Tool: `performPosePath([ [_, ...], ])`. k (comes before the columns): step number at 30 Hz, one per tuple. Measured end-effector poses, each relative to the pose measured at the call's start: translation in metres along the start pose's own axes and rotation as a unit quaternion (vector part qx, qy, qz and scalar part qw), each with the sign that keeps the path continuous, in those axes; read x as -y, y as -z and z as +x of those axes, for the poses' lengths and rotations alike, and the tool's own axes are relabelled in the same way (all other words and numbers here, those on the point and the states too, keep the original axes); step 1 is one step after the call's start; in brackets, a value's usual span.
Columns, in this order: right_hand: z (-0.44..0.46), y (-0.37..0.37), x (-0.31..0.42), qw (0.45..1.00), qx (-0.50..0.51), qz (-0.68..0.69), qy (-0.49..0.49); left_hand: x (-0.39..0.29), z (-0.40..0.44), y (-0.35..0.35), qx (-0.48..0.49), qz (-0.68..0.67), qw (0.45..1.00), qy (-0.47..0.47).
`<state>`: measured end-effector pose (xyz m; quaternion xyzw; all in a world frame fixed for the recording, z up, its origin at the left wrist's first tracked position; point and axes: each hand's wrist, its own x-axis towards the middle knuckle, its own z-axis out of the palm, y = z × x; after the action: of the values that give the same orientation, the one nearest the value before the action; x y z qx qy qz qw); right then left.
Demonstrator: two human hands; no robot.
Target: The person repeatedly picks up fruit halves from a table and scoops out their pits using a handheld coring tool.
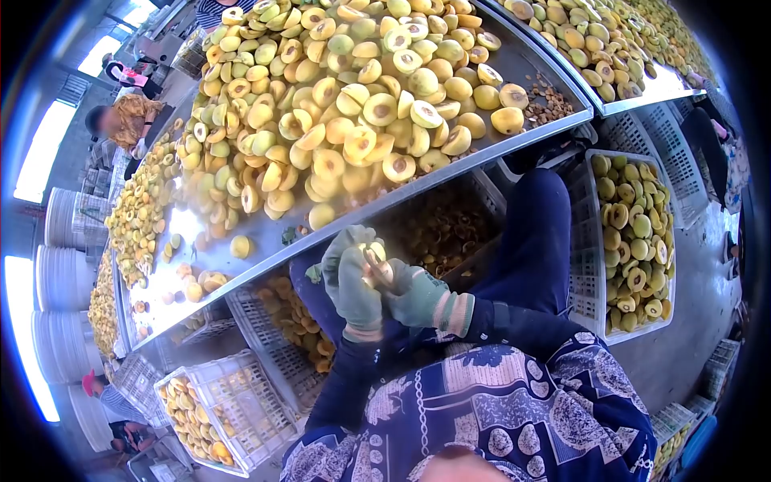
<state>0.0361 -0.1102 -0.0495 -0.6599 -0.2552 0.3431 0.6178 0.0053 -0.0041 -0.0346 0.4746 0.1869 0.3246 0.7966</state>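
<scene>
My left hand (353, 281), in a grey-green glove, is closed around a yellow stone fruit (374, 251), apricot- or peach-like, held above my lap. My right hand (422, 299), gloved the same way, presses against the fruit from the right with fingers bent. Something brownish shows between the hands, too small to tell whether it is a tool tip or a pit. Just beyond them, a metal-edged table (361, 215) bears a large heap of halved stone fruits (321, 104), many with brown pits showing.
Loose pits (548, 104) lie at the table's right corner. Beneath the edge sits a crate of dark scraps (442, 229). White crates of fruit halves stand right (590, 273) and lower left (249, 410). My knee (540, 209) rises near the table. Other people work at left and right.
</scene>
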Motion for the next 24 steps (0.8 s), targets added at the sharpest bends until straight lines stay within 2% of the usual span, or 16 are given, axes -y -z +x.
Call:
performPosePath([
  [1, -0.001, 0.003, 0.005, 1.000, 0.005, 0.019, 0.007, -0.002, 0.001, -0.001, -0.011, -0.002, 1.000, 0.011],
  [4, 0.004, 0.013, -0.001, 0.997, 0.057, -0.058, 0.017, -0.009, 0.003, 0.000, 0.015, -0.055, 0.996, 0.065],
  [7, 0.010, 0.018, -0.006, 0.991, 0.103, -0.086, 0.006, -0.001, 0.004, 0.015, 0.033, 0.004, 0.998, 0.057],
  [10, 0.003, 0.028, 0.021, 0.976, 0.102, -0.190, -0.037, -0.003, 0.004, 0.017, 0.062, -0.059, 0.993, 0.085],
  [13, 0.003, 0.030, 0.019, 0.976, 0.113, -0.180, -0.048, -0.011, 0.002, 0.007, 0.013, -0.053, 0.993, 0.108],
  [16, 0.005, 0.040, 0.030, 0.957, 0.157, -0.228, -0.089, -0.011, 0.004, 0.014, 0.001, 0.020, 0.989, 0.148],
  [19, 0.004, 0.045, 0.047, 0.961, 0.199, -0.111, -0.154, -0.016, 0.003, 0.011, 0.003, 0.006, 0.989, 0.145],
  [22, 0.004, 0.034, 0.026, 0.958, 0.150, -0.228, -0.092, -0.006, -0.001, 0.013, -0.009, 0.013, 0.997, 0.079],
  [24, 0.004, 0.028, 0.016, 0.960, 0.135, -0.238, -0.064, 0.000, -0.002, 0.015, -0.012, 0.012, 0.998, 0.052],
])
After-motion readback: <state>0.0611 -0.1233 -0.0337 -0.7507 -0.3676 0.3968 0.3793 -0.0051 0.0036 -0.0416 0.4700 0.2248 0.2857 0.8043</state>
